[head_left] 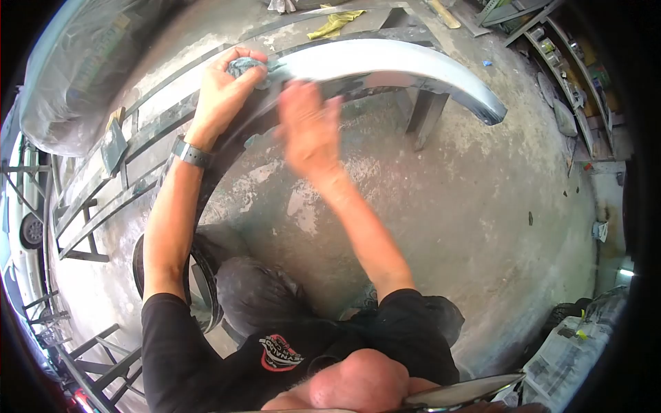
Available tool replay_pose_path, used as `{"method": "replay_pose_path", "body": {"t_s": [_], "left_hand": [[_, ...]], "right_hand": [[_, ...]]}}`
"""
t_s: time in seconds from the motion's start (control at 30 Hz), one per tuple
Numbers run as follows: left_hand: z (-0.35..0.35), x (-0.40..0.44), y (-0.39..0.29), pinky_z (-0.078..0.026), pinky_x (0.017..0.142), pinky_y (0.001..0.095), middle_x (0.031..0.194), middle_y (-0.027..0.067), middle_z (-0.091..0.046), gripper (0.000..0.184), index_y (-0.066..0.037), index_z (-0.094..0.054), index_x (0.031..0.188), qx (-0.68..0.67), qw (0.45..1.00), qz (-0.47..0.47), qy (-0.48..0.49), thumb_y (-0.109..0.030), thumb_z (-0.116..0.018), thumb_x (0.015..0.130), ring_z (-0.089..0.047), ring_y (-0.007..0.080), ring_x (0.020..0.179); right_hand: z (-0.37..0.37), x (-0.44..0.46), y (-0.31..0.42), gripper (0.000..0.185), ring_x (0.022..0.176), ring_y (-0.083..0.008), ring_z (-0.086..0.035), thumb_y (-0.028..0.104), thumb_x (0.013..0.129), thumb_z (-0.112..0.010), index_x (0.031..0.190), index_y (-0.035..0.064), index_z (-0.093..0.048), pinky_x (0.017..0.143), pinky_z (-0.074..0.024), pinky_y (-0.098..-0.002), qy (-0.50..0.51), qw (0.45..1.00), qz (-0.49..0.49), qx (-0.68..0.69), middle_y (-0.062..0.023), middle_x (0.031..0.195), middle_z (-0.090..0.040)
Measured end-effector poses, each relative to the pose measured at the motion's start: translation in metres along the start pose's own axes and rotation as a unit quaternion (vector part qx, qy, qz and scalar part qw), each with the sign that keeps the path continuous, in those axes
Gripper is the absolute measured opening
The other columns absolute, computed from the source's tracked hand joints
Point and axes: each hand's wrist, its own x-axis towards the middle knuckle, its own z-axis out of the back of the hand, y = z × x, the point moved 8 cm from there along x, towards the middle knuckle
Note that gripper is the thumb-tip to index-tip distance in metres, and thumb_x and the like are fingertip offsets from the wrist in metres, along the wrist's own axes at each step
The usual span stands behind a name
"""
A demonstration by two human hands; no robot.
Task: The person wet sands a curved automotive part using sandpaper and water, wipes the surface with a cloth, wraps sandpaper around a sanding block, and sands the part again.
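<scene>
A long curved car bumper, whitish on its upper face and dark along its lower edge, lies across a metal stand. My left hand, with a watch on the wrist, is closed around a crumpled blue-grey cloth at the bumper's left part. To its right, my right hand is smeared by motion, its fingertips at the bumper's lower edge. Whether those fingers hold anything is hidden by the blur.
Dark metal rails of the stand run to the left, with a dark flat piece on them. A plastic-covered object fills the upper left. A yellow cloth lies beyond the bumper. Shelves line the right.
</scene>
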Motion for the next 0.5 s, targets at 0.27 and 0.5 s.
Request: {"method": "replay_pose_path", "body": {"t_s": [0.27, 0.5], "left_hand": [[0.01, 0.004, 0.024, -0.043, 0.065, 0.0175, 0.087, -0.0006, -0.069, 0.021, -0.005, -0.071, 0.108, -0.082, 0.994, 0.066, -0.03, -0.013, -0.072, 0.089, -0.055, 0.0013, 0.074], [0.006, 0.001, 0.019, -0.048, 0.075, 0.0199, 0.094, 0.0004, -0.068, 0.019, -0.003, -0.069, 0.11, -0.05, 0.996, 0.066, -0.011, -0.01, -0.07, 0.092, -0.06, 0.0044, 0.082]], "right_hand": [[-0.006, -0.009, 0.047, 0.071, 0.156, -0.0384, -0.014, 0.028, 0.101, -0.053, 0.158, -0.0019, -0.026, 0.123, -0.0063, -0.062, 0.003, 0.995, -0.005, 0.1, -0.024, 0.166, -0.021], [0.006, 0.009, -0.011, 0.069, 0.157, -0.0358, -0.012, 0.022, 0.101, -0.05, 0.159, -0.0021, -0.023, 0.124, -0.0049, -0.0595, -0.06, 0.985, -0.158, 0.047, -0.0228, 0.167, -0.019]]}}
